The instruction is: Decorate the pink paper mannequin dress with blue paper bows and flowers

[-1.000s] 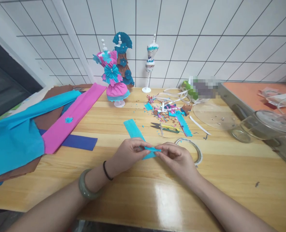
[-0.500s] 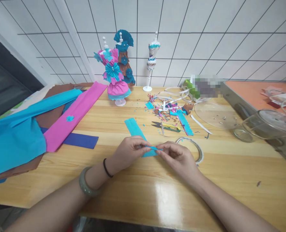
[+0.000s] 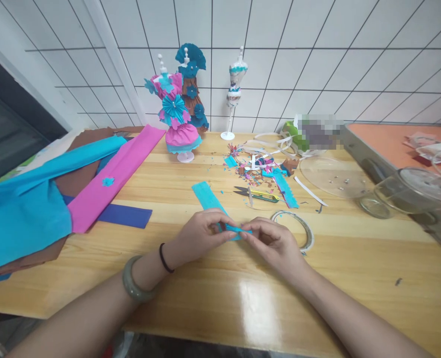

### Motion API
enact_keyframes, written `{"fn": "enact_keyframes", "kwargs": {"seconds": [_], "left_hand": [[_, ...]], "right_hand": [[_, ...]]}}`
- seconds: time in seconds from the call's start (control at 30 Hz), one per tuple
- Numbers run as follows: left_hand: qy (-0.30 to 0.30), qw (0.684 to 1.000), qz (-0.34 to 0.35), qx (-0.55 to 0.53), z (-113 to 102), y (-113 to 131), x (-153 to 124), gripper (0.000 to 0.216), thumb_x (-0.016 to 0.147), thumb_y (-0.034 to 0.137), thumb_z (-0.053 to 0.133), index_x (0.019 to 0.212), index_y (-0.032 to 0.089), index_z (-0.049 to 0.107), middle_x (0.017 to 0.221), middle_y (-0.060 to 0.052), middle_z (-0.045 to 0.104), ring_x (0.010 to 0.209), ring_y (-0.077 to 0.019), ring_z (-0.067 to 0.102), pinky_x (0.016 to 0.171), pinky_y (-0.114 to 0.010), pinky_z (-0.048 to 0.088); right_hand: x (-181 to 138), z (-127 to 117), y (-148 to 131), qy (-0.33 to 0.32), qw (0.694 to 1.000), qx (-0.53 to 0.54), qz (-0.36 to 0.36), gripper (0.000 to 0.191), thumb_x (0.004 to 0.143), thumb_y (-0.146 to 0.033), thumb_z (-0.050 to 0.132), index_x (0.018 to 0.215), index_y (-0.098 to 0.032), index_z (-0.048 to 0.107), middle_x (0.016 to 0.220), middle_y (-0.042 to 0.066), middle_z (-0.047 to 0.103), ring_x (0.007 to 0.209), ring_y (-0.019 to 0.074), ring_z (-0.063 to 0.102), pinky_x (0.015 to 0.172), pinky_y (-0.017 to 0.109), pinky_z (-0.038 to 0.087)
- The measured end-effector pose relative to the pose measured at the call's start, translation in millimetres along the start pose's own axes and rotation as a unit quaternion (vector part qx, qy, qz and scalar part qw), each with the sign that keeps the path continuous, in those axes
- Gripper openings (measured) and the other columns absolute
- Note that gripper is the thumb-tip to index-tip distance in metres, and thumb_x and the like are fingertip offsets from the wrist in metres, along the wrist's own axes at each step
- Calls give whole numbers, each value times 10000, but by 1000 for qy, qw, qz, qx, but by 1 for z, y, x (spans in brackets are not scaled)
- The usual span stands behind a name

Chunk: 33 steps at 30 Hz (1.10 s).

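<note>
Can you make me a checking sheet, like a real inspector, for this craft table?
Surface: shiny table with a wood-grain look.
Job's things: turquoise paper between the fingertips; turquoise strip lying underneath; whether they join is hidden.
Clutter: paper scraps, yellow-and-green snips, a pale ring.
Left hand: pinching the paper.
Right hand: pinching the paper too.
Cables: nothing clearly seen.
Surroundings: tiled wall, pink-dressed mannequin, brown-and-blue mannequin, mostly white mannequin.
</note>
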<state>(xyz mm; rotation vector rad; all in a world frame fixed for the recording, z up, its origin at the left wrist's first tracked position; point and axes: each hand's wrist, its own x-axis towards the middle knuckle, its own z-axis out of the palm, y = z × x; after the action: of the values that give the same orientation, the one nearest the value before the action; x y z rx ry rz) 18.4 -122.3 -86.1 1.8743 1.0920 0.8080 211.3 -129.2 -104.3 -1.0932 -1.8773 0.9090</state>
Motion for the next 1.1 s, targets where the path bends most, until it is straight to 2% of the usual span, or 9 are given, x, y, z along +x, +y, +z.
{"fn": "enact_keyframes", "kwargs": {"seconds": [0.13,0.27,0.57,0.77,0.9,1.1], "left_hand": [[-7,1000,4,4,3,0,-1,197,757,302,596,854,143,658,792,-43,622,678,-113,544,618,-219,429],[-6,1000,5,10,3,-3,0,156,776,263,571,812,144,666,753,-42,636,703,-125,556,649,-230,429],[4,1000,-17,14,2,0,-2,190,765,294,567,810,141,671,731,-36,649,648,-112,544,602,-208,415],[6,998,-55,-44,5,-6,-3,213,752,299,574,844,133,673,667,-18,629,568,-90,500,533,-192,384],[-3,993,-81,-89,6,-7,-2,236,746,318,582,843,122,673,648,-24,623,549,-86,493,515,-192,382],[-3,981,-98,-168,7,-7,-2,224,732,276,595,880,121,660,728,-44,663,603,-98,556,553,-199,428]], "right_hand": [[0,0,-4,-13,1000,-11,7,136,799,-292,559,795,-176,631,714,45,610,608,126,530,560,239,433],[0,1,-4,-21,1000,-14,12,151,799,-297,556,825,-172,635,702,46,594,596,126,518,543,241,428],[-1,2,1,-14,996,77,38,161,778,-317,581,805,-171,643,695,37,592,580,121,516,541,238,436],[2,2,-3,-8,985,148,94,250,715,-378,628,807,-147,651,590,21,599,507,113,539,491,232,454],[3,1,-7,-6,983,155,98,287,699,-416,631,799,-148,653,550,18,601,487,117,552,488,239,472],[4,0,-9,-2,981,163,103,267,705,-406,627,772,-149,649,516,14,608,457,114,560,479,232,471]]}}
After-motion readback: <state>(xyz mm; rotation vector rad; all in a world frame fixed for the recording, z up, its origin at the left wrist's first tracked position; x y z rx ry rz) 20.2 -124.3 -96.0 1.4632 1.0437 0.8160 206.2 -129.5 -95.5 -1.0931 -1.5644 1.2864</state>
